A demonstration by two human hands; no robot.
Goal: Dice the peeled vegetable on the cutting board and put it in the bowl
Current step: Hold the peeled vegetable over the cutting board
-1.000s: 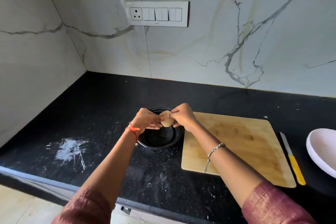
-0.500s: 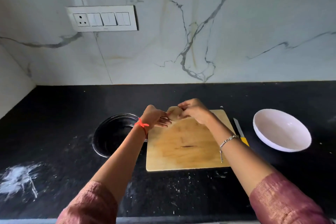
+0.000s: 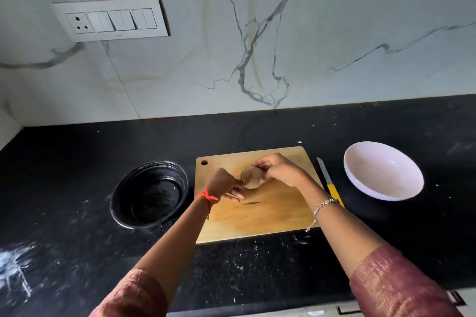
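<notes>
Looking down through the head camera, I see both hands meeting over the far half of the board (image 3: 270,216). They share the vegetable (image 3: 253,178), a pale, rounded, peeled lump. The right hand (image 3: 279,171) cups it from the right and from above, fingers curled round its far side. The left hand (image 3: 224,184) comes in from the left, its thumb set against the vegetable's near-left face and its fingers reaching underneath, so it pinches that side. I cannot tell whether the vegetable touches the wood or hangs just above it.

The board lies on the black counter (image 3: 257,273), roughly midway between its left and right ends, with a hanging hole at its far-left corner and a dark streak near its middle. Just beside the board's right edge lies a knife (image 3: 328,181), blade pointing to the wall, its yellow handle partly hidden behind the right wrist. Further right, apart from the knife, a white bowl (image 3: 383,171) sits tilted on the counter. Left of the board, near its edge, stands a black bowl (image 3: 150,194).

White powder smears the counter at its near-left end (image 3: 13,265). A red thread (image 3: 206,195) circles the left wrist and a bracelet (image 3: 323,207) the right. A switch plate (image 3: 110,19) is on the marble wall.
</notes>
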